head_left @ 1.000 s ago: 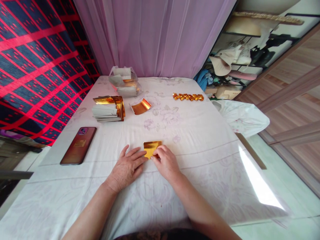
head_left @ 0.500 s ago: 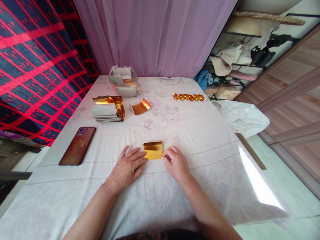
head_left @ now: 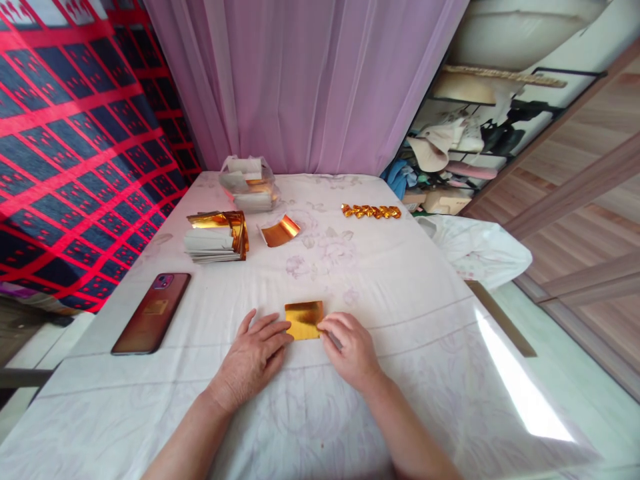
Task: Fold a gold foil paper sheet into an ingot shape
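Observation:
A small sheet of gold foil paper (head_left: 304, 321) lies on the table, its shiny side up and a darker band along its far edge. My left hand (head_left: 257, 350) rests flat with fingers spread, the fingertips touching the sheet's left edge. On the other side, my right hand (head_left: 353, 350) is curled, with thumb and forefinger pinching the sheet's right edge. Beyond them, a curved loose foil sheet (head_left: 281, 231) lies beside a stack of folded foil papers (head_left: 213, 243) with grey backs.
A phone (head_left: 153, 313) lies at the left. A clear plastic bag (head_left: 247, 183) of more papers stands at the back. A row of folded gold foil pieces (head_left: 371, 211) sits at the back right. Beyond the right table edge are a white plastic bag (head_left: 480, 250) and a shelf rack (head_left: 465, 133).
The camera has tilted up slightly, so everything sits lower in view. My right fingertips have shifted a little inward over the sheet's right edge. My left hand stays in place.

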{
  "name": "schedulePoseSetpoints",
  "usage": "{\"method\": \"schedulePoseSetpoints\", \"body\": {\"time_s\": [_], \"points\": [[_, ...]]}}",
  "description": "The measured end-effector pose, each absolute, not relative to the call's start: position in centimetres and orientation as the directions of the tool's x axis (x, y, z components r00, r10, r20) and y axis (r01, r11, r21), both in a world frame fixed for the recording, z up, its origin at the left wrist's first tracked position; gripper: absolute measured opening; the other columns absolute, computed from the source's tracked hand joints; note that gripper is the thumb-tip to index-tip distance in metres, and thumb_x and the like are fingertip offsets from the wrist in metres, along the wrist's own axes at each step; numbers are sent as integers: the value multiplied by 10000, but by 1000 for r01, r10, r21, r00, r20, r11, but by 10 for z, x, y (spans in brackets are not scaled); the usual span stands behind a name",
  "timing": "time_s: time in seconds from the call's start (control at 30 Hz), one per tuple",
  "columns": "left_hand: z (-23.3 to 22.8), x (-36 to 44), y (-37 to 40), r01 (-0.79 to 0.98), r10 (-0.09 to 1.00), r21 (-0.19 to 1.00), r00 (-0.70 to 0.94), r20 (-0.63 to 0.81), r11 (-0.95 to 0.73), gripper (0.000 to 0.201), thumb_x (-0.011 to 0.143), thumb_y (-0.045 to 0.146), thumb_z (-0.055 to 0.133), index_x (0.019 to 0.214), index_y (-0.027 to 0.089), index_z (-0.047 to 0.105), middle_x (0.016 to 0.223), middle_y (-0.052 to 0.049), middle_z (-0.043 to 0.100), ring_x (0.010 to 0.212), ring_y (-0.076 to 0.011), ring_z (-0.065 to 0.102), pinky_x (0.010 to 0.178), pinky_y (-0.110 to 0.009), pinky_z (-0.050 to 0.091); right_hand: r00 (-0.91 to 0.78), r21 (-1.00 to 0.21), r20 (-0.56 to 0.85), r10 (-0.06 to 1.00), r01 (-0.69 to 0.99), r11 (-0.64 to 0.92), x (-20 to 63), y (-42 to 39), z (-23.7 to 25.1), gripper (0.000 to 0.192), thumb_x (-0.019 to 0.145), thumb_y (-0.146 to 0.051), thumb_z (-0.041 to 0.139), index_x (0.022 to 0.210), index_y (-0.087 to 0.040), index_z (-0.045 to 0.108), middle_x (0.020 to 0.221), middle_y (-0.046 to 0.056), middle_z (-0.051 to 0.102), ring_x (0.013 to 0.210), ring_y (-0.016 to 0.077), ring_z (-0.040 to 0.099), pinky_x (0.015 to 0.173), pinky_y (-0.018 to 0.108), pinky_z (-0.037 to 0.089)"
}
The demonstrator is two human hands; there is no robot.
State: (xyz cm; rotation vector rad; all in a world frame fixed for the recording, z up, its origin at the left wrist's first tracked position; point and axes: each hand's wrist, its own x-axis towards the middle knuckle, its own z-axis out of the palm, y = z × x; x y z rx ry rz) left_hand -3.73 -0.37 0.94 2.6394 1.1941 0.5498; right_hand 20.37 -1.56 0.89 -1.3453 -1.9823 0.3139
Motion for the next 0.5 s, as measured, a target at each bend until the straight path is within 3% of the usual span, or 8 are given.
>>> {"method": "schedulePoseSetpoints", "body": {"time_s": [0.13, 0.5], "points": [[9, -38, -3, 680, 749, 315, 603, 273, -662, 272, 895, 174, 525, 1093, 289, 672, 1232, -20, 691, 1235, -254, 559, 1151, -570, 238, -315, -494, 388, 866, 722, 484, 201, -15, 9, 195, 834, -114, 622, 968, -233, 701, 1015, 41, 710, 946, 208, 603, 849, 356, 499], [4, -35, -1, 707, 781, 332, 561, 273, -624, 233, 913, 272, 581, 1132, 269, 661, 1177, -26, 722, 1202, -264, 590, 1165, -577, 172, -310, -493, 372, 875, 733, 469, 202, -12, 3, 186, 802, -109, 680, 945, -225, 710, 996, 38, 706, 939, 216, 606, 836, 375, 500]]}}
